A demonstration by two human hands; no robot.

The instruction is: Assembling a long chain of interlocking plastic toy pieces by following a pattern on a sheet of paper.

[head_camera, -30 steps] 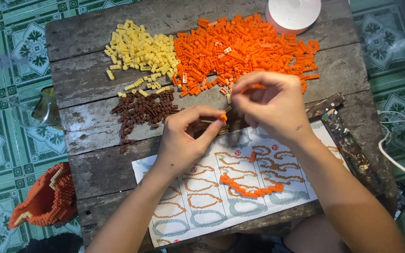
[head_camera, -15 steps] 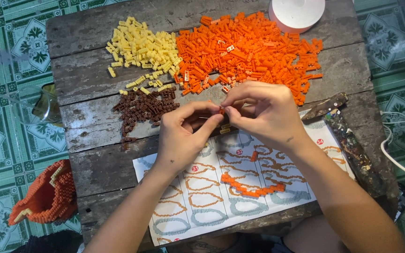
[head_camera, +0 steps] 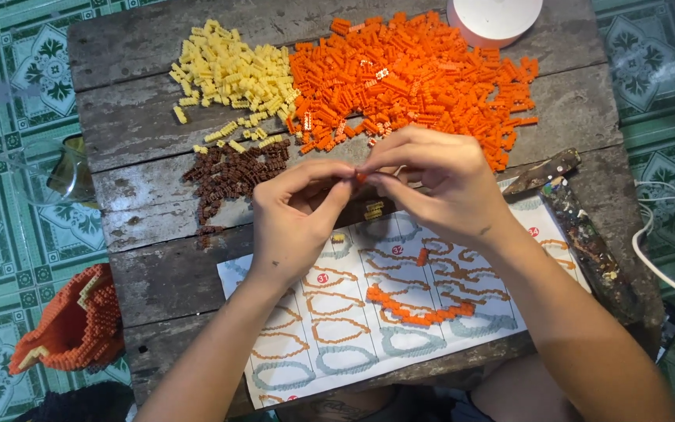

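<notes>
My left hand [head_camera: 302, 215] and my right hand [head_camera: 435, 184] meet above the wooden table [head_camera: 142, 156], fingertips pinched together on a small orange brick piece [head_camera: 361, 177]. Below them lies a paper instruction sheet [head_camera: 337, 344] printed with curved outlines. A curved row of joined orange bricks [head_camera: 416, 309] rests on it, and a single orange brick [head_camera: 422, 256] lies a little higher. Behind the hands is a big pile of orange bricks [head_camera: 408, 74], a yellow brick pile [head_camera: 232, 74] to its left, and a brown brick pile [head_camera: 232, 172] nearer my left hand.
A white round container [head_camera: 494, 17] stands at the table's far edge. A dark, paint-stained tool [head_camera: 580, 227] lies along the right side. A white cable [head_camera: 666, 266] hangs off the right. On the tiled floor at left sits a partly built orange brick model [head_camera: 72, 324].
Both hands have drawn closer together and slightly left, away from the orange pile, fingertips now pinching the small orange piece between them.
</notes>
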